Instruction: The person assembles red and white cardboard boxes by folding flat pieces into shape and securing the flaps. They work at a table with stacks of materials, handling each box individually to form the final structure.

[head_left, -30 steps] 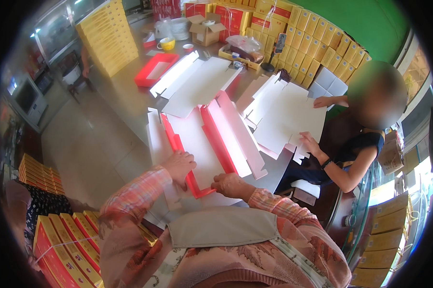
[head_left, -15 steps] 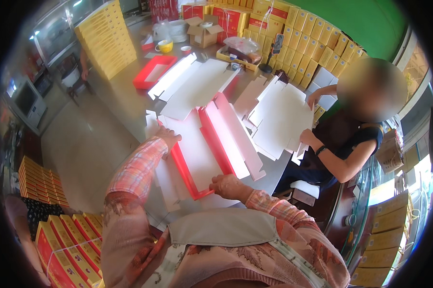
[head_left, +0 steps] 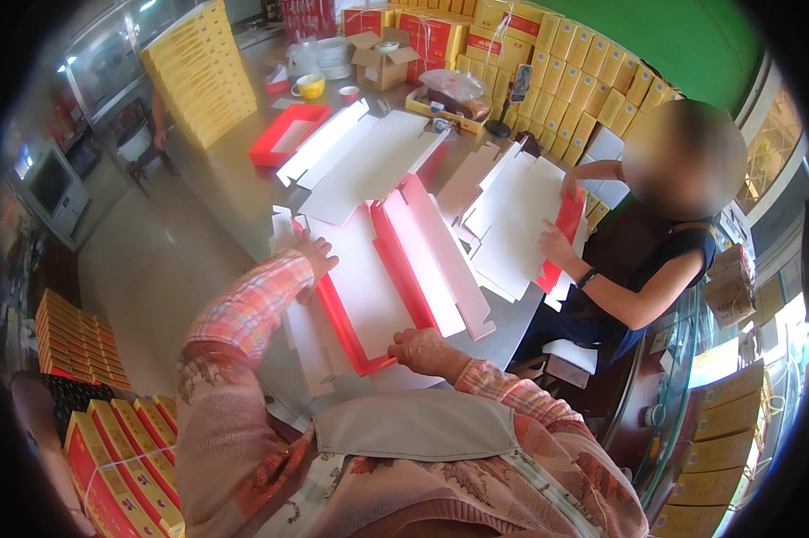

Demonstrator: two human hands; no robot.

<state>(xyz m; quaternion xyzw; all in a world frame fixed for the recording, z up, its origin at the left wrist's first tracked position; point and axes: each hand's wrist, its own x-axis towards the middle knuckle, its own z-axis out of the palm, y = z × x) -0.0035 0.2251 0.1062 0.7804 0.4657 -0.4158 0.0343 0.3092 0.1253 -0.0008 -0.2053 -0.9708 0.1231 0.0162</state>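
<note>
A partly folded cardboard box point(head_left: 379, 300), white inside with red walls, lies on the table in front of me. My left hand point(head_left: 314, 258) grips its left wall near the far corner, fingers curled over the edge. At the near right corner my right hand point(head_left: 427, 350) pinches the red wall. The box's right side panel point(head_left: 430, 255) stands partly raised, its pinkish flap leaning outward. Beneath the left wall spreads another white sheet point(head_left: 319, 359).
Across the table's right side, a co-worker point(head_left: 647, 242) handles another white sheet point(head_left: 517, 211) with a red edge. Flat white blanks point(head_left: 369, 161) and a finished red tray point(head_left: 288, 134) lie farther off. Yellow boxes point(head_left: 203, 76) are stacked behind. A yellow cup point(head_left: 308, 86) stands at the back.
The co-worker's hands have moved left, and a red side of their sheet now stands up. My hands stay almost in place on the box; my left elbow has shifted slightly outward.
</note>
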